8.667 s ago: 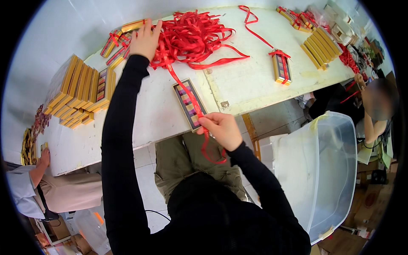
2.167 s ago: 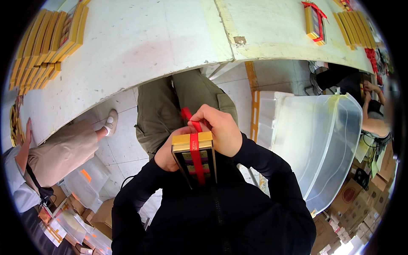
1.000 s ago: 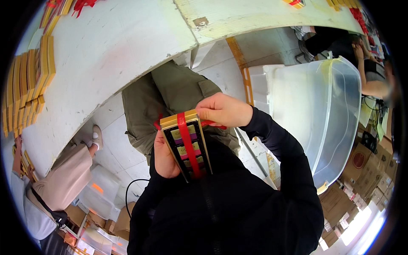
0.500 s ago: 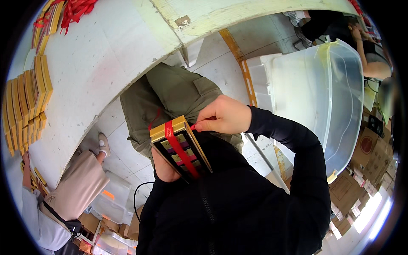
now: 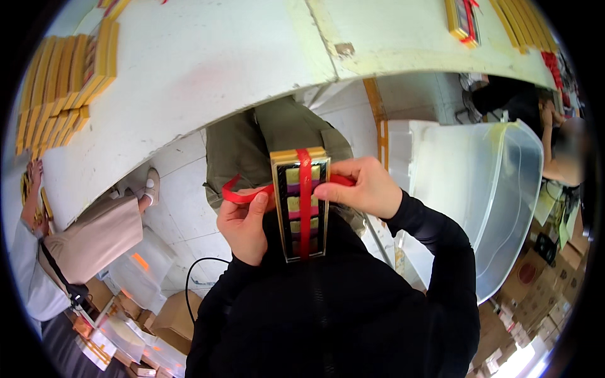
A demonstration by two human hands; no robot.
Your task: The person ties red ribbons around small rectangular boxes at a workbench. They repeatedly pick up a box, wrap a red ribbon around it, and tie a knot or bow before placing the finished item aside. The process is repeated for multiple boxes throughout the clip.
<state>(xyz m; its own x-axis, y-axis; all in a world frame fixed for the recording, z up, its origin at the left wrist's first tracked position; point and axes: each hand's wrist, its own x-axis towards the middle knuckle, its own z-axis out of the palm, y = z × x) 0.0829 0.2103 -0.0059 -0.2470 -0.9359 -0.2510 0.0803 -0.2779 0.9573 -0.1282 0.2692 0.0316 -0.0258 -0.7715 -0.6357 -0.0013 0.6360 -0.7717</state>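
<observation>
A long gold-edged gift box (image 5: 293,208) with a dark face and small gold and purple packets rests upright against my lap and body. Down the middle of its face runs a red ribbon (image 5: 305,201). To the left of the box, my left hand (image 5: 242,223) is closed, thumb pinching one loose length of the ribbon. On the other side my right hand (image 5: 364,188) grips another length of ribbon, its thumb by the box's right edge. Part of each ribbon length is hidden behind the fingers and the box.
A white table (image 5: 208,63) curves ahead, with stacked gold boxes (image 5: 63,88) at left and a ribboned box (image 5: 465,24) at far right. A large clear plastic bin (image 5: 466,189) stands at right. Other people work at both sides; cartons (image 5: 535,283) pile at lower right.
The box has turned from tilted to nearly upright, its face toward me. My left hand has come out from behind it to its left side, now pinching ribbon. The view has shifted.
</observation>
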